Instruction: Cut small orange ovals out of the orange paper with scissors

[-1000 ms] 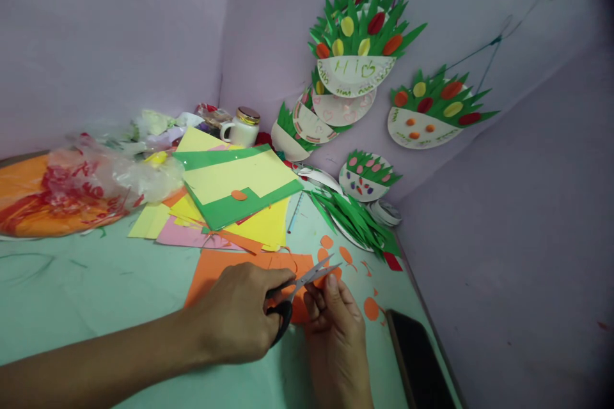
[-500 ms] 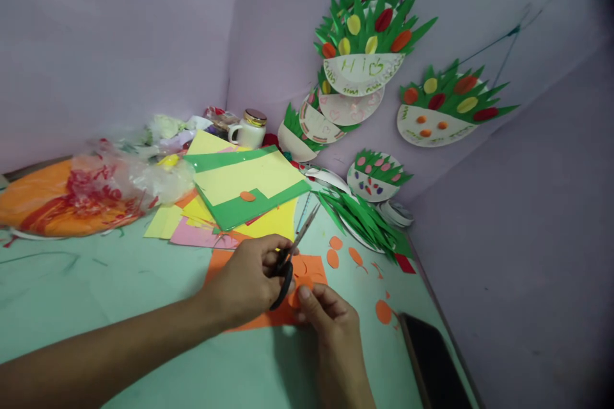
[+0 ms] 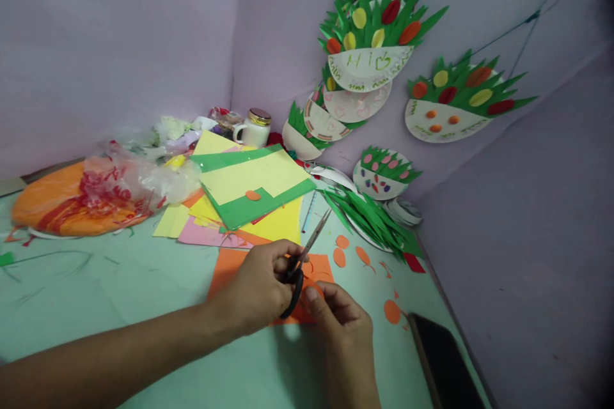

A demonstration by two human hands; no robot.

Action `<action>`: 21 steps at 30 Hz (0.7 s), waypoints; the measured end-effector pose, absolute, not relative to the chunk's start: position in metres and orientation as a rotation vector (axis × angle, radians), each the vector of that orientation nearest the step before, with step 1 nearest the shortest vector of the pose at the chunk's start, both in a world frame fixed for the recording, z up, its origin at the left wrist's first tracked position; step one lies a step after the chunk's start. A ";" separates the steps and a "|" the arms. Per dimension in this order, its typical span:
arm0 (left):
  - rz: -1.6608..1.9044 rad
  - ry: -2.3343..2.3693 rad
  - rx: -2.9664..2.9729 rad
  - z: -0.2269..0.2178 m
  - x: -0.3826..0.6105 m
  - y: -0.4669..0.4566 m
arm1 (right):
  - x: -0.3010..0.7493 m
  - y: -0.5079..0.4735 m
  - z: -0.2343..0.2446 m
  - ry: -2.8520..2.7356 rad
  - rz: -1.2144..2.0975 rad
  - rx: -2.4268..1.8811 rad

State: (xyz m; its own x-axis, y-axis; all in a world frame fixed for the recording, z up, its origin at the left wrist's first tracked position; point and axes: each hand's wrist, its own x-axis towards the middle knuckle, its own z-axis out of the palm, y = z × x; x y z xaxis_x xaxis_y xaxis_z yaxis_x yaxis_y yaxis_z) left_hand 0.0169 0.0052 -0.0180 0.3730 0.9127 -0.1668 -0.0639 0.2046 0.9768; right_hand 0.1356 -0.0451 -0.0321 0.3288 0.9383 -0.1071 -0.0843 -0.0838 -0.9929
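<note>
My left hand [image 3: 265, 284] grips a pair of scissors [image 3: 314, 238] by the black handle, with the blades pointing up and away to the right. Between thumb and fingers, my right hand [image 3: 346, 326] pinches a small orange paper piece [image 3: 314, 285], partly hidden by the fingers and the handle. Beneath both hands an orange paper sheet [image 3: 225, 273] lies on the table. To its right are several orange paper ovals [image 3: 339, 257] and thin offcuts. An orange circle [image 3: 392, 312] lies nearer the phone.
Stacked coloured paper [image 3: 249, 169] lies behind my hands, with a pencil [image 3: 309, 212] beside it. Green paper strips [image 3: 369, 220] rest on a plate. A phone [image 3: 444, 358] lies at the right edge. A plastic bag [image 3: 139, 176], a lidded mug [image 3: 256, 129] and hanging paper-plate crafts [image 3: 371, 67] stand around.
The view has shifted slightly, so most things sit a little farther right. Both hands keep their hold, and the orange piece between the right fingers is turned and shows less.
</note>
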 end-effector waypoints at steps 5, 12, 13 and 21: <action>0.846 0.964 1.037 -0.013 0.019 0.003 | 0.139 -0.044 -0.037 -0.836 1.110 -1.327; 0.863 0.935 1.088 -0.013 0.021 -0.001 | 0.142 -0.044 -0.037 -0.877 1.191 -1.282; 0.851 0.925 1.135 -0.012 0.019 -0.001 | 0.143 -0.044 -0.036 -0.854 1.201 -1.268; 0.562 1.076 1.806 0.012 -0.002 0.003 | 0.156 -0.034 -0.029 -0.503 1.190 -1.099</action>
